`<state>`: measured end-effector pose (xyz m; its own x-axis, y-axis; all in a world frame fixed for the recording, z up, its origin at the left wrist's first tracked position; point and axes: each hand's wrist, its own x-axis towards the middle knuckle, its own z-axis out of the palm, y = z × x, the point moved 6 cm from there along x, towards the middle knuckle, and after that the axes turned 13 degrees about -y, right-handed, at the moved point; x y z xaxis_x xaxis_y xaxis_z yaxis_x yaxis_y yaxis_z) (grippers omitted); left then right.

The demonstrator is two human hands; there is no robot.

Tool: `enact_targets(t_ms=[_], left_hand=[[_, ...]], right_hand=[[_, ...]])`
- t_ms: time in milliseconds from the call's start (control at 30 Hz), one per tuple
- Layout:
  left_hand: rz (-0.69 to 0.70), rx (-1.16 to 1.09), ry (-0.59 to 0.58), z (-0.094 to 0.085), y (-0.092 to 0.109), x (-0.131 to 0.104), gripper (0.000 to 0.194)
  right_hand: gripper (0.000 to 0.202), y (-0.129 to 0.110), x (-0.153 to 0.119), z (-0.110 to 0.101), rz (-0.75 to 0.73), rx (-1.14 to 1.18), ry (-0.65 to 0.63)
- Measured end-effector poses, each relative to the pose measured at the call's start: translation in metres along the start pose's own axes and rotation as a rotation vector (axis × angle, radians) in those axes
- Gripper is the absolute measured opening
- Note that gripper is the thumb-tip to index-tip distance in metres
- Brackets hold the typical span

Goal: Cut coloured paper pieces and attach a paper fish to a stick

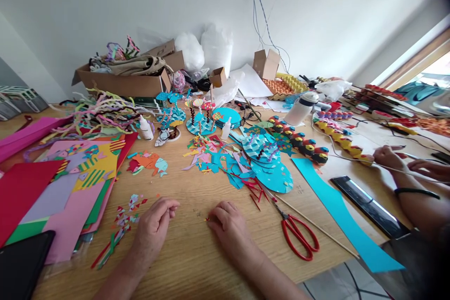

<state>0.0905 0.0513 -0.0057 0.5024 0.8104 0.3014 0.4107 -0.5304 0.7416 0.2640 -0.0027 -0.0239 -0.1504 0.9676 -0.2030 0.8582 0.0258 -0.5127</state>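
Head view: right hand (230,225) at tiny scrap (206,219), shape unclear.

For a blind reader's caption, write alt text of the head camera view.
Two bare hands, left and right, rest at a wooden table among colored paper scraps, with red-handled scissors to the right and stacked colored paper to the left.

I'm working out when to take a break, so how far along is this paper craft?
Partway, I'd judge. Done-looking: paper fish stand above a wavy blue base. In progress: the right hand is at a tiny scrap; the left hand shows nothing clearly held. Likely left: loose cut fish lying flat, and stacked blue discs.
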Motion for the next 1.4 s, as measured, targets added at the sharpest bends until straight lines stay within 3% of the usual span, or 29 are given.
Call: enact_targets(t_ms=[400, 867, 1233, 1333, 1400], left_hand=[[0.003, -0.017, 0.0, 0.0, 0.002, 0.001, 0.023], [-0.002, -0.02, 0.0, -0.001, 0.001, 0.001, 0.023], [0.008, -0.002, -0.01, 0.002, 0.001, 0.001, 0.023], [0.011, 0.001, -0.008, 0.002, 0.0, 0.001, 0.022], [0.009, 0.008, -0.006, 0.001, 0.0, 0.001, 0.022]], right_hand=[[0.01, -0.004, 0.009, 0.012, 0.042, -0.181, -0.007], [0.009, -0.01, 0.009, 0.003, 0.066, -0.055, -0.042], [0.012, -0.017, 0.012, 0.02, -0.011, -0.444, -0.011], [0.013, -0.011, 0.016, 0.012, -0.01, -0.419, -0.02], [0.012, -0.003, 0.022, -0.007, 0.019, -0.357, -0.002]])
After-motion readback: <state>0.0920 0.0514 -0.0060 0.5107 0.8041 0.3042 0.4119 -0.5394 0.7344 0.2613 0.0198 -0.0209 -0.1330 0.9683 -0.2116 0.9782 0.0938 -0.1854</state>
